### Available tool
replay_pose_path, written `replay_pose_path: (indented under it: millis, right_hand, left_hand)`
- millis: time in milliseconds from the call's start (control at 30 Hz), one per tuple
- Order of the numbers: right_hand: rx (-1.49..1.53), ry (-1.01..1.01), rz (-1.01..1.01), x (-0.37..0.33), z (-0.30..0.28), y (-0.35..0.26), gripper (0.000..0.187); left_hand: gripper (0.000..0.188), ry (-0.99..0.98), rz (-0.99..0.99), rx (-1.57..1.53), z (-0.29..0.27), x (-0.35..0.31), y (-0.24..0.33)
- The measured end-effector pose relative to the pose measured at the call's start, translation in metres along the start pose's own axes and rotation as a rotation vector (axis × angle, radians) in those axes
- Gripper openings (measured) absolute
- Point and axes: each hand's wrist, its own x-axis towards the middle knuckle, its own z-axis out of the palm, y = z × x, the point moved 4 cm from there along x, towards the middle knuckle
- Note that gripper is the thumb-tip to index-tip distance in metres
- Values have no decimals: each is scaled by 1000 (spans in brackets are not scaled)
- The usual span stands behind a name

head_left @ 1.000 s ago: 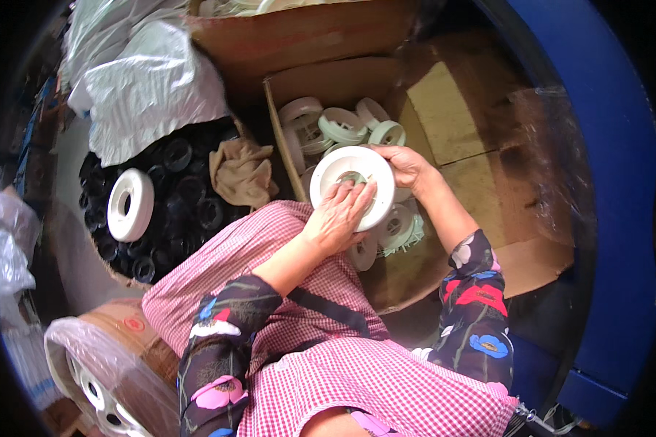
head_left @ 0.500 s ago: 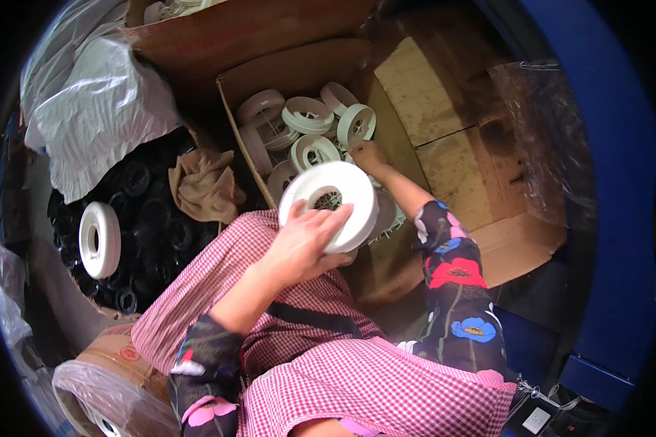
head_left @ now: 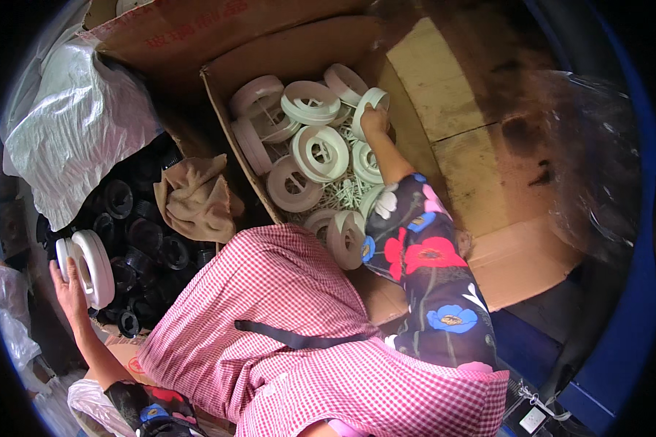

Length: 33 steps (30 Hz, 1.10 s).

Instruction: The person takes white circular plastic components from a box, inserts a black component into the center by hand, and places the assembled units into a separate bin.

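Note:
At the far left, my left hand (head_left: pixel 71 295) is closed around the edge of a thick white plastic ring (head_left: pixel 63 251). That ring stands face to face with a second white ring (head_left: pixel 99 271), on top of a heap of black plastic parts (head_left: pixel 142 237). Inside the open cardboard box, my right hand (head_left: pixel 377 124) grips the rim of a pale ring (head_left: pixel 372 100) near the box's right wall. Several similar rings (head_left: pixel 319 154) lie around it, with thin pale sprue sticks (head_left: pixel 342 193) between them.
A brown cloth (head_left: pixel 197 198) and a translucent plastic sheet (head_left: pixel 80 116) lie over the black parts. Cardboard flaps (head_left: pixel 521 262) spread at the right, beside clear film (head_left: pixel 594 167) and a blue frame (head_left: pixel 619 320). Another carton (head_left: pixel 233 36) stands behind.
My left hand has carried its white ring from over my lap to the far left, against the other ring. My right hand has moved farther up onto a ring in the box.

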Motion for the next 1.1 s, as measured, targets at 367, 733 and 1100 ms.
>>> replay_pose_path:
  millis: [367, 733, 1100]
  right_hand:
    - [1060, -1168, 390, -115, -96, -104, 27]
    - [912, -1577, 370, -166, -85, -63, 33]
    - [856, -1218, -176, -235, -108, -66, 37]
  left_hand:
    - [68, -345, 1096, -377, 106, -219, 384]
    - [91, -465, 1200, -75, 181, -278, 384]
    - [76, -892, -18, -1274, 184, -233, 386]
